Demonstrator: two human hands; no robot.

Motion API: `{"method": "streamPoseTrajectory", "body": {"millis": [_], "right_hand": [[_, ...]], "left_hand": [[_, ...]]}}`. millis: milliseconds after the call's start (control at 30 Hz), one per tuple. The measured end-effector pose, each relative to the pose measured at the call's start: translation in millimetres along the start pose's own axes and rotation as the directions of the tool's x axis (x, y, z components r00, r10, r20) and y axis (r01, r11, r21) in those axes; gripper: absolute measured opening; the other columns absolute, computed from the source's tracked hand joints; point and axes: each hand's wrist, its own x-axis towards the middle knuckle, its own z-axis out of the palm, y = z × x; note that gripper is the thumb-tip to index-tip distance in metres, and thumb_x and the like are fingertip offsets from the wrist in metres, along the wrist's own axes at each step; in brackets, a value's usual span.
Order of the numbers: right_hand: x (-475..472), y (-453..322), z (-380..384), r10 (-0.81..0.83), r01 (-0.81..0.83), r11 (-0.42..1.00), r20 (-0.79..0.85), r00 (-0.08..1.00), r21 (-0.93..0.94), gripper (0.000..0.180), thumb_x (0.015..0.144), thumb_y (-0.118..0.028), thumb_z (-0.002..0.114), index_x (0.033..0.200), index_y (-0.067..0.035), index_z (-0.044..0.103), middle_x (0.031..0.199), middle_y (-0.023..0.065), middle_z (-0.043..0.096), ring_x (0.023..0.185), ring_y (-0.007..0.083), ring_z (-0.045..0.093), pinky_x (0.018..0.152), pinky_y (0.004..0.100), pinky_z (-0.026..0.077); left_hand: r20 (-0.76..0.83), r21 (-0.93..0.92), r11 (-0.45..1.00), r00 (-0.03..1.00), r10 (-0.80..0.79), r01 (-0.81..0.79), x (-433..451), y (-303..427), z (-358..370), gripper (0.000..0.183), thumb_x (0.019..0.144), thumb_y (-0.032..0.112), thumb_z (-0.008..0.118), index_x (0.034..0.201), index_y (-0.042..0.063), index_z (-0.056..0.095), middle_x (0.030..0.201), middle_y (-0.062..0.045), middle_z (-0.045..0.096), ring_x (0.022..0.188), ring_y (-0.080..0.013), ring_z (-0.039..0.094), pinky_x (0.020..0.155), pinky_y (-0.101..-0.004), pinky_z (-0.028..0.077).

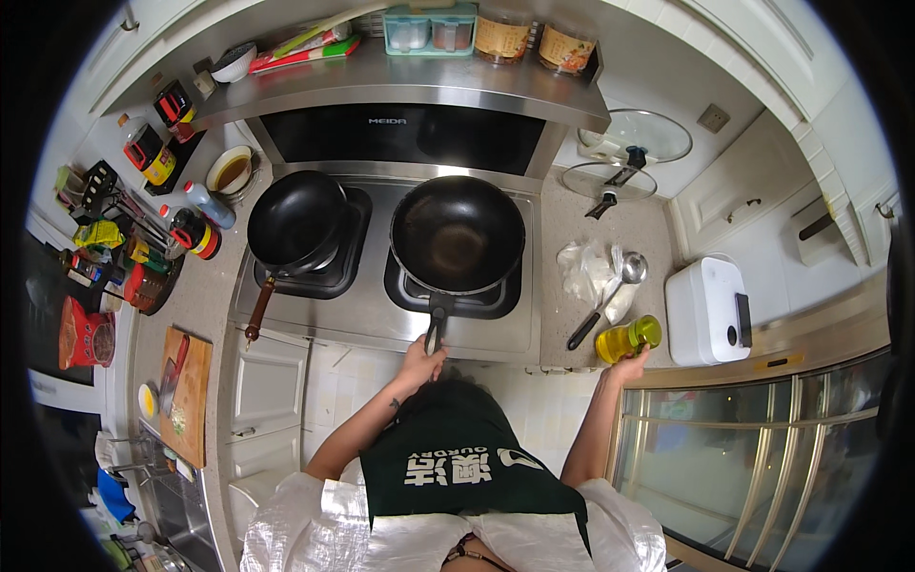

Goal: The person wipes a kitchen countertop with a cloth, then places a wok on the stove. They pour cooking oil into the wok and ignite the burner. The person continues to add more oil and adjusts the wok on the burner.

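Observation:
My left hand (422, 363) grips the black handle of a wok (458, 232) that sits over the right burner of the stove. At the right, my right hand (629, 364) is closed around a glass jar of yellow oil (619, 342) with a green lid, at the counter's front edge. A steel ladle (602, 304) with a black handle lies just left of the jar, partly on clear plastic bags (582, 267) holding something pale. Over the left burner stands a second black wok (298, 222), its wooden handle pointing towards me.
Two glass lids (607, 180) lean at the back right, near a white appliance (708, 311). Sauce bottles (194, 232) and a bowl of brown liquid (230, 170) stand at the left. A knife (171, 372) lies on a wooden cutting board (193, 407). A steel shelf (407, 75) overhangs the stove's back.

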Motion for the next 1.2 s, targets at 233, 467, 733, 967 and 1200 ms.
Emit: {"method": "streamPoseTrajectory", "body": {"millis": [233,467,733,967,1200], "right_hand": [[-42.0,-58.9,41.9,0.000,0.001,1.000,0.462,0.887,-0.002,0.029,0.080,-0.026,0.053,0.057,-0.011,0.043,0.048,-0.0050,0.032,0.040,0.0044,0.025,0.038,0.0203,0.017],[-83.4,-87.7,88.1,0.110,-0.102,0.993,0.806,0.582,-0.062,0.034,0.082,-0.029,0.048,0.055,-0.014,0.034,0.044,-0.0049,0.028,0.036,0.0053,0.021,0.036,0.0215,0.015],[-118.3,-93.0,126.8,0.179,-0.095,0.983,0.935,0.306,-0.157,0.030,0.083,-0.026,0.046,0.057,-0.012,0.039,0.043,-0.0053,0.031,0.037,0.0047,0.024,0.037,0.0207,0.018],[-134.2,-88.8,151.0,0.269,0.050,0.958,0.945,0.187,-0.283,0.033,0.081,-0.028,0.048,0.054,-0.011,0.039,0.042,-0.0044,0.031,0.036,0.0059,0.023,0.038,0.0220,0.016],[-143.7,-87.3,173.1,0.446,0.229,0.858,0.888,0.115,-0.461,0.034,0.079,-0.033,0.054,0.055,-0.012,0.044,0.045,-0.0060,0.036,0.037,0.0032,0.025,0.037,0.0194,0.016]], "left_hand": [[0.041,-0.102,0.992,0.997,-0.066,0.070,2.7,-5.7,-3.5,0.015,0.078,0.008,0.054,0.090,0.003,0.047,0.055,-0.001,0.047,0.042,-0.0085,0.044,0.036,-0.0218,0.036],[0.090,-0.186,0.974,0.990,-0.111,0.126,-6.4,-6.7,-5.5,0.013,0.078,0.014,0.056,0.087,0.006,0.051,0.062,-0.002,0.050,0.050,-0.0084,0.048,0.043,-0.0212,0.041],[0.183,-0.149,0.970,0.969,-0.165,0.193,-16.7,-7.2,-12.5,0.025,0.080,0.025,0.055,0.094,0.008,0.043,0.070,-0.003,0.052,0.058,-0.0084,0.050,0.051,-0.0224,0.045],[0.211,-0.084,0.981,0.966,-0.151,0.172,-18.9,-7.0,-14.3,0.023,0.083,0.025,0.051,0.098,0.010,0.043,0.074,-0.001,0.053,0.064,-0.0073,0.051,0.057,-0.0223,0.045],[0.233,-0.096,0.981,0.962,-0.142,0.168,-15.2,-10.7,-16.7,0.021,0.083,0.026,0.050,0.096,0.010,0.043,0.074,-0.002,0.052,0.063,-0.0077,0.050,0.057,-0.0220,0.044]]}}
